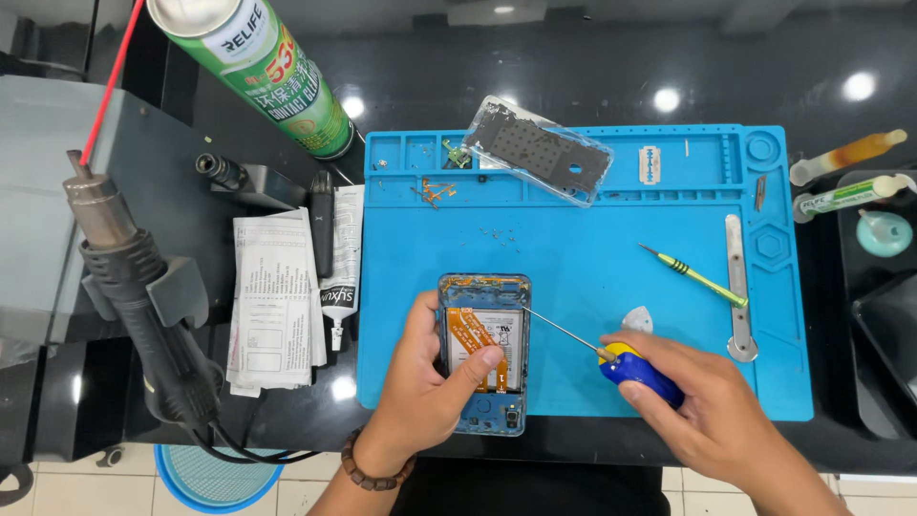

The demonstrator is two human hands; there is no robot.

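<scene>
An opened phone [484, 325] with its back removed lies on the blue work mat [592, 239], showing a battery and orange flex cables. My left hand [425, 387] grips the phone from its left side, thumb pressed on the battery. My right hand [712, 411] holds a blue and yellow screwdriver [630, 367], whose thin shaft reaches left to the phone's upper right edge. The removed back cover [538, 148] lies at the mat's far edge.
A green-handled screwdriver [695, 277], a metal pry bar [735, 287], a white pick [637, 319] and a razor blade [650, 164] lie on the mat. A hot-air gun [134, 277] stands left, with a green spray can [263, 72], paper sheets [275, 301] and syringes [845, 177] around.
</scene>
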